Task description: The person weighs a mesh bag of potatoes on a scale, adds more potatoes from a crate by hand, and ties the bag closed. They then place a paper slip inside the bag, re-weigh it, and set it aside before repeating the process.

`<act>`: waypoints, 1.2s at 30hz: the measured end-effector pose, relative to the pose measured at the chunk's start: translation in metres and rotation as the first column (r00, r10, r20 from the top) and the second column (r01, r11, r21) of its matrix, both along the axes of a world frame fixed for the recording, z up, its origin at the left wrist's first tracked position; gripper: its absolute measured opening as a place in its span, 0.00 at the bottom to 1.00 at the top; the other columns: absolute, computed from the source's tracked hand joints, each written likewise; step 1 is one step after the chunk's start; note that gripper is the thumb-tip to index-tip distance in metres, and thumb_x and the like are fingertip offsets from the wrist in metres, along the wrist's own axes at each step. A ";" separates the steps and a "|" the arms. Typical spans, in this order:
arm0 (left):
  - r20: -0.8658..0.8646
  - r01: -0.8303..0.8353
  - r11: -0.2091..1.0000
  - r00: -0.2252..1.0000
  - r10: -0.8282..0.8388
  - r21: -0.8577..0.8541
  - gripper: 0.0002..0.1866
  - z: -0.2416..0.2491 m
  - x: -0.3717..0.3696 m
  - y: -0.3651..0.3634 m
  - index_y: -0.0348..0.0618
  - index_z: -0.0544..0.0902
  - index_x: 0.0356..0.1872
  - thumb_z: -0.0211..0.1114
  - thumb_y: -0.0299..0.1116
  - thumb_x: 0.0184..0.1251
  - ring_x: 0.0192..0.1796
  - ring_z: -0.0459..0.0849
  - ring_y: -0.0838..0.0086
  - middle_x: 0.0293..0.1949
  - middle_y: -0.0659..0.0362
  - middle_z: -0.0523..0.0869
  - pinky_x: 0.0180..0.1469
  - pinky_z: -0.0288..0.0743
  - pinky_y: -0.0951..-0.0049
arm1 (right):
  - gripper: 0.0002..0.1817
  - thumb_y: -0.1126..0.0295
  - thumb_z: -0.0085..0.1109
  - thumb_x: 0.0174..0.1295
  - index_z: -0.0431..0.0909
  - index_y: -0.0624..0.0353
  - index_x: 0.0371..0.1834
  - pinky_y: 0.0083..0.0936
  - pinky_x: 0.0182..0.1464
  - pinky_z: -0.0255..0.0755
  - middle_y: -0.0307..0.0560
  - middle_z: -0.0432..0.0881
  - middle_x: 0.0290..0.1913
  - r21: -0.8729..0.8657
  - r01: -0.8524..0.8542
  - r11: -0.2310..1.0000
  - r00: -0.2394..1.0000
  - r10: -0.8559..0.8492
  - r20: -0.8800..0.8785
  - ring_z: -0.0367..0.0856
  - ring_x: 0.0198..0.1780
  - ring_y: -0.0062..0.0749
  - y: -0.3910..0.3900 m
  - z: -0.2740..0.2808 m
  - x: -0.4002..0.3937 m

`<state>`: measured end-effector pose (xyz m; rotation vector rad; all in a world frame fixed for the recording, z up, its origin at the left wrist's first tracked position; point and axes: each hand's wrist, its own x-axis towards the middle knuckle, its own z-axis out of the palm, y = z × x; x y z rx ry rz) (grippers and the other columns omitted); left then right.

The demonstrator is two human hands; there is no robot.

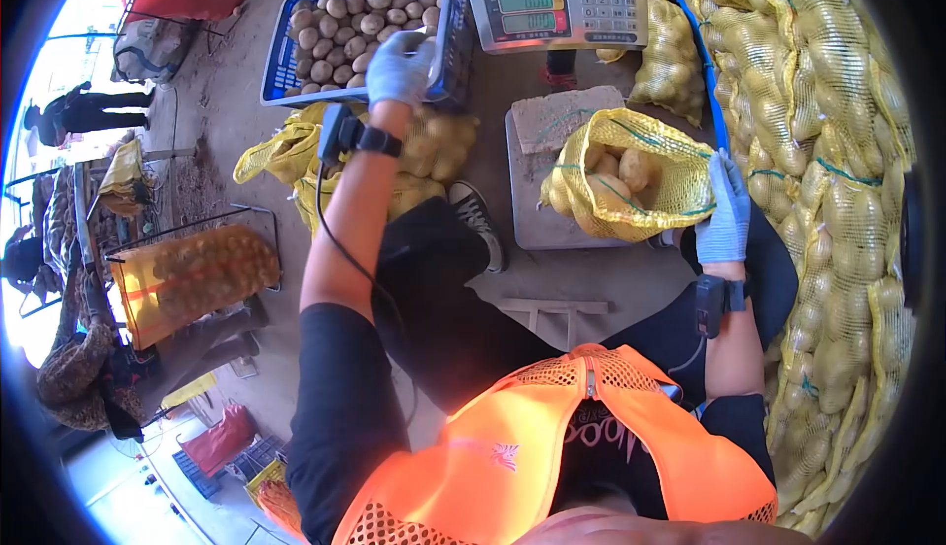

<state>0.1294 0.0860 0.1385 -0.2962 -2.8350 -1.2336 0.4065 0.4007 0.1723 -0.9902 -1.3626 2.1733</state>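
My left hand (399,67), in a pale glove, is over the near right corner of a blue plastic crate (450,47) full of potatoes (335,37). Its fingers look bent and apart, with no potato visible between them. At the right, my gloved right hand (724,210) pinches the rim of a yellow mesh bag (680,156), holding its mouth wide. Several potatoes (631,170) lie inside this bag, which rests on the grey scale platform (562,235) beside a rough flat block (562,116).
A scale display (557,1) with keypad stands behind the platform. Filled mesh bags (838,180) are stacked along my right side. More yellow bags (424,146) sit below the crate. Farther left are a potato sack on a frame (197,279) and other people (99,116).
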 end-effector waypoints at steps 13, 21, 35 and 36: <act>0.399 0.414 0.393 0.908 -0.125 -0.821 0.20 -0.178 -0.144 -0.040 0.45 0.85 0.37 0.47 0.44 0.62 0.46 0.83 0.56 0.42 0.51 0.84 0.49 0.76 0.60 | 0.08 0.70 0.52 0.65 0.75 0.62 0.42 0.16 0.50 0.66 0.34 0.73 0.42 0.008 -0.048 0.999 0.991 0.047 0.125 0.71 0.44 0.15 0.006 -0.006 -0.005; -0.070 -0.108 0.753 0.994 0.083 -0.649 0.18 -0.075 -0.088 -0.011 0.44 0.84 0.32 0.63 0.49 0.52 0.39 0.84 0.56 0.34 0.48 0.84 0.43 0.76 0.61 | 0.07 0.70 0.57 0.62 0.78 0.60 0.39 0.13 0.38 0.66 0.34 0.76 0.35 0.165 -0.122 0.979 0.981 0.093 0.173 0.73 0.36 0.12 0.004 -0.002 -0.008; 0.325 0.896 0.060 0.220 -0.920 -0.439 0.10 0.033 0.190 0.176 0.45 0.81 0.37 0.59 0.30 0.53 0.41 0.81 0.56 0.35 0.53 0.83 0.43 0.74 0.60 | 0.09 0.67 0.62 0.59 0.79 0.59 0.39 0.13 0.37 0.67 0.33 0.79 0.34 -0.050 -0.098 0.994 0.995 0.097 -0.030 0.73 0.34 0.12 0.003 -0.003 0.007; 0.330 0.897 0.056 0.218 -0.918 -0.438 0.10 0.033 0.190 0.175 0.45 0.81 0.37 0.59 0.30 0.53 0.41 0.81 0.56 0.35 0.53 0.83 0.43 0.74 0.60 | 0.09 0.67 0.63 0.58 0.80 0.59 0.38 0.13 0.37 0.67 0.32 0.78 0.33 -0.054 -0.087 0.995 0.996 0.086 -0.033 0.73 0.34 0.12 0.003 -0.001 0.009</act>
